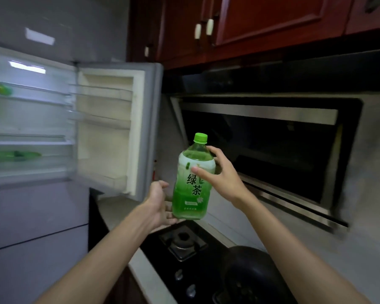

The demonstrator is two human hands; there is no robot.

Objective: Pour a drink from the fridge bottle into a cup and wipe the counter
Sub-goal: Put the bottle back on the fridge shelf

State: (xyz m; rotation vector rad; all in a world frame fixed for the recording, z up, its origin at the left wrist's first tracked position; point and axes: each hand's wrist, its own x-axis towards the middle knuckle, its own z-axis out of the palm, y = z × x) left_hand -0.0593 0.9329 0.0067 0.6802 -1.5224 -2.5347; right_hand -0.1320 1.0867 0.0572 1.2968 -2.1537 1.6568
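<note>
Near right: dark wok (pixel 248 273) on the black hob (pixel 184 242) set in the tabletop (pixel 114 209). Above the far burner: green tea bottle (pixel 192 185), upright, capped. Left hand (pixel 159 205) lies under its base, fingers extended; right hand (pixel 219 176) grips its upper body. Far left: fridge (pixel 31 128), door open.

A pale worktop (pixel 113 213) runs from the fridge door (pixel 119 128) at far left to the near right. A black hob (pixel 156 246) sits in it, with one burner (pixel 183 238) farther off and a dark pan (pixel 250 273) nearer.
</note>
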